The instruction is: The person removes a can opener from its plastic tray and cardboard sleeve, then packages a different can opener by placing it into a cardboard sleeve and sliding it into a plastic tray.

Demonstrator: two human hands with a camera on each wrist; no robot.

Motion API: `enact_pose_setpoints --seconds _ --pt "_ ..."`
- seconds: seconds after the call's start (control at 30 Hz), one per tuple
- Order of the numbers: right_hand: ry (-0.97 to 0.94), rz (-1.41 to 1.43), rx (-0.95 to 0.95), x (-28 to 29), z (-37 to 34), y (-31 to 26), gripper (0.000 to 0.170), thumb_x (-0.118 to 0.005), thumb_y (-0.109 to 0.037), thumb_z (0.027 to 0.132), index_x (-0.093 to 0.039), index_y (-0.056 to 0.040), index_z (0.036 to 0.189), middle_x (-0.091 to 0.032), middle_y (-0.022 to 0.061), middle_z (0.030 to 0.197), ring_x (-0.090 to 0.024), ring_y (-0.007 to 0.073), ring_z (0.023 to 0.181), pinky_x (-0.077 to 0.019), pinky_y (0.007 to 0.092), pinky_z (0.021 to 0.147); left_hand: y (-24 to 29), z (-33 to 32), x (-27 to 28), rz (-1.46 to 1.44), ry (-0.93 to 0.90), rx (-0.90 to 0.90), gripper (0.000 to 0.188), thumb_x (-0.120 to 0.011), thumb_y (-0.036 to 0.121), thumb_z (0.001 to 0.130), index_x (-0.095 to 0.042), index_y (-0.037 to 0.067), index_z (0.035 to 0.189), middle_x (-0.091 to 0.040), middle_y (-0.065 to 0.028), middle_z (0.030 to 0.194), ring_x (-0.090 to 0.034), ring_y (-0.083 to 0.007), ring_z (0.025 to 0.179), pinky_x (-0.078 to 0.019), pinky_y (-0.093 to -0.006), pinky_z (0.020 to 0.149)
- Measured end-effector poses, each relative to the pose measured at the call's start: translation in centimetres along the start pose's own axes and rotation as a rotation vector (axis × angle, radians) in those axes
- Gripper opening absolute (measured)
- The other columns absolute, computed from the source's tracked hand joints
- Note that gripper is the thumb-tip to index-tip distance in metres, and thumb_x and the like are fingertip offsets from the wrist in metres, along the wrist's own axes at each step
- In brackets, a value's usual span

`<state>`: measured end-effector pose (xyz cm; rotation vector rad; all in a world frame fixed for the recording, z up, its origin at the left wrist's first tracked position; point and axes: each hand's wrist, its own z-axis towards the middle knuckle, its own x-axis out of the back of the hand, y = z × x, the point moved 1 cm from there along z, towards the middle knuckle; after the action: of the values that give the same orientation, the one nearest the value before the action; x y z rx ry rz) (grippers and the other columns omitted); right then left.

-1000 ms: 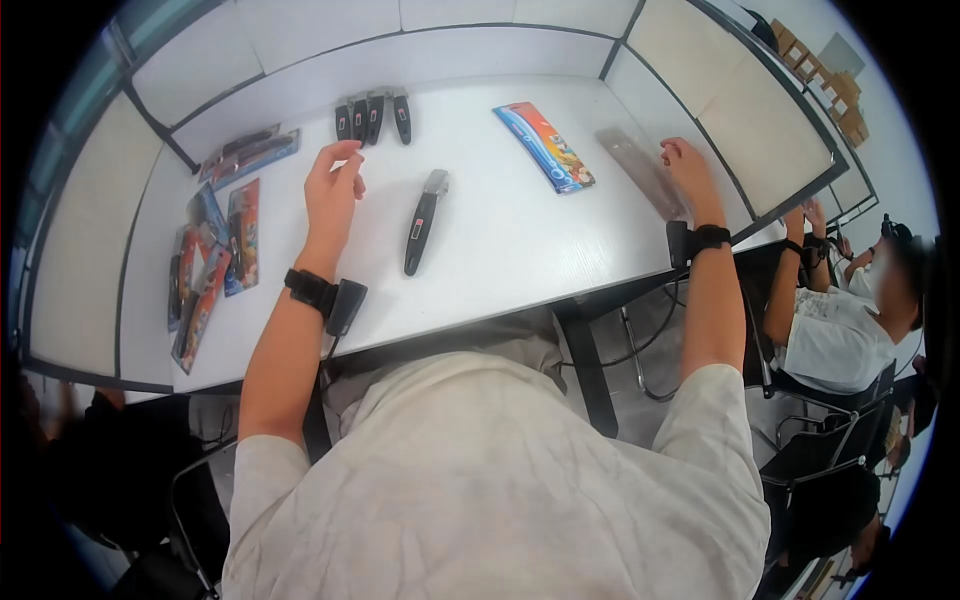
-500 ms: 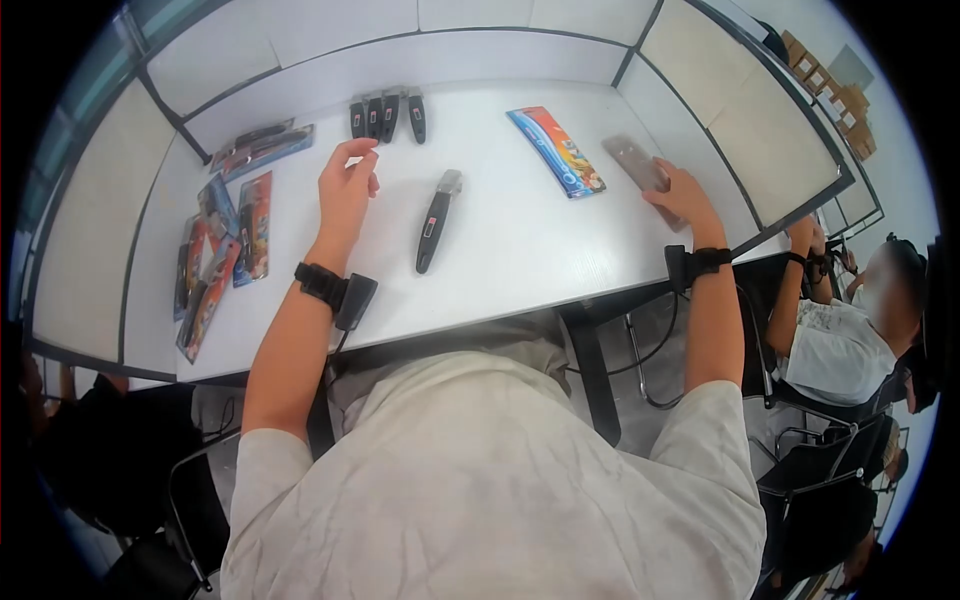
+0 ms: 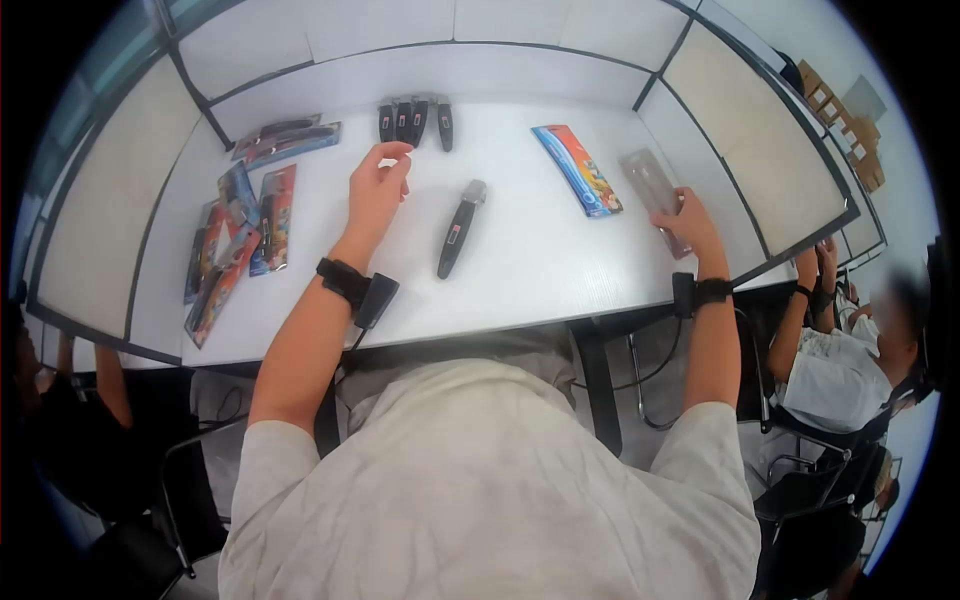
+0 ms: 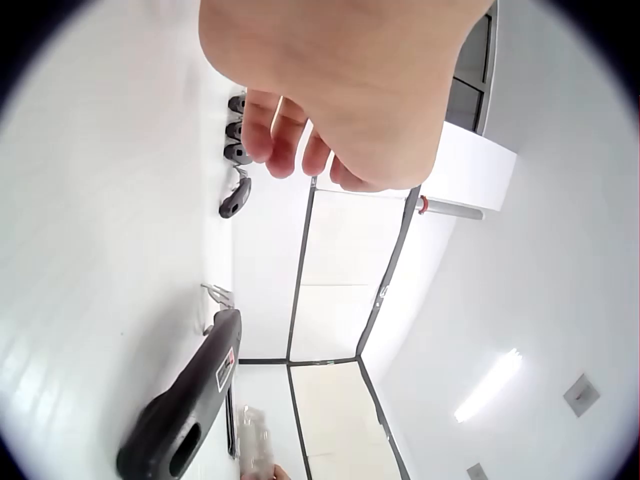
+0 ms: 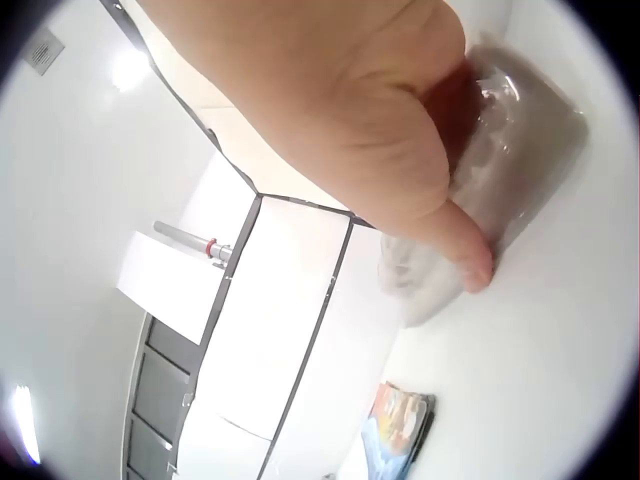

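My right hand [image 3: 697,228] grips the near part of a clear plastic blister shell [image 3: 648,176] at the right of the white table; in the right wrist view, the thumb lies across the shell [image 5: 530,150]. My left hand [image 3: 376,192] hangs over the table with fingers loosely curled and holds nothing. To the right of it lies a black-handled tool [image 3: 457,238] with a metal head, seen close in the left wrist view as a handle [image 4: 195,400] with a hole. Just beyond the left fingers stand several like tools [image 3: 404,120] in a row.
A printed backing card [image 3: 578,172] lies left of the shell. Several packaged tools [image 3: 222,285] are piled at the left, with more packs [image 3: 288,140] behind them. Low partition panels [image 3: 690,150] border the table. Another person [image 3: 835,350] sits beyond the right side.
My right hand has come down onto the blister shell and taken hold of it. The left hand keeps its loose curl beside the tools. The head view has shifted slightly.
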<state>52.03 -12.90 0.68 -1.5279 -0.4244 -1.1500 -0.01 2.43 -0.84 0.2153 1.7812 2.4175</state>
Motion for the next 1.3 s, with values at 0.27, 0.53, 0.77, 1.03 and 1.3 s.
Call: enact_pose_setpoints --seconds 0.27,0.53,0.77,1.03,1.3 --pt "-0.083 0.801 0.144 -4.9 -7.3 -14.7 0.088 -0.091 -0.024 0.079 -0.043 0.0055 0.147 -0.067 0.0146 0.118 -0.066 0.0194 0.105 -0.0546 0.0353 0.089 0.4 -0.4 -0.8 0.044 -0.003 -0.124 0.022 -0.064 0.014 0.1 -0.068 0.004 0.119 -0.066 -0.0006 0.096 -0.059 -0.0089 0.078 -0.0494 -0.0256 0.068" --pt "-0.368 1.093 0.147 -14.5 -8.6 -25.0 0.084 -0.087 -0.022 0.084 -0.04 0.0044 0.148 -0.066 0.0138 0.119 -0.066 0.0188 0.107 -0.0532 0.0334 0.09 1.5 -1.5 -1.5 -0.116 -0.409 0.026 0.032 -0.062 0.022 0.105 -0.069 -0.002 0.125 -0.07 -0.0068 0.102 -0.064 -0.0134 0.084 -0.053 -0.0297 0.074" --pt "-0.483 1.248 0.207 -17.4 -7.5 -26.4 0.073 -0.086 -0.029 0.086 -0.048 0.0024 0.141 -0.066 0.0134 0.119 -0.066 0.0197 0.105 -0.0542 0.0336 0.085 2.3 -2.0 -1.9 -0.282 -0.533 0.043 0.032 -0.061 0.023 0.106 -0.069 -0.004 0.121 -0.073 -0.0098 0.108 -0.068 -0.0171 0.093 -0.0557 -0.0327 0.08" --pt "-0.6 1.363 0.217 -16.2 -8.7 -26.8 0.052 -0.077 -0.021 0.096 -0.052 0.0022 0.135 -0.066 0.0111 0.113 -0.067 0.02 0.097 -0.0558 0.0353 0.086 2.4 -2.2 -2.1 -0.26 -0.537 0.05 0.027 -0.062 0.018 0.105 -0.07 -0.005 0.115 -0.073 -0.0088 0.096 -0.067 -0.0155 0.082 -0.0557 -0.0311 0.078" --pt "-0.584 1.354 0.255 -16.8 -8.5 -26.3 0.061 -0.079 -0.024 0.095 -0.048 0.002 0.14 -0.066 0.0126 0.118 -0.068 0.0221 0.1 -0.0562 0.0366 0.089 2.5 -2.5 -2.3 -0.263 -0.537 0.055 0.026 -0.063 0.019 0.104 -0.072 -0.004 0.113 -0.072 -0.0075 0.09 -0.066 -0.015 0.078 -0.0551 -0.0306 0.076"
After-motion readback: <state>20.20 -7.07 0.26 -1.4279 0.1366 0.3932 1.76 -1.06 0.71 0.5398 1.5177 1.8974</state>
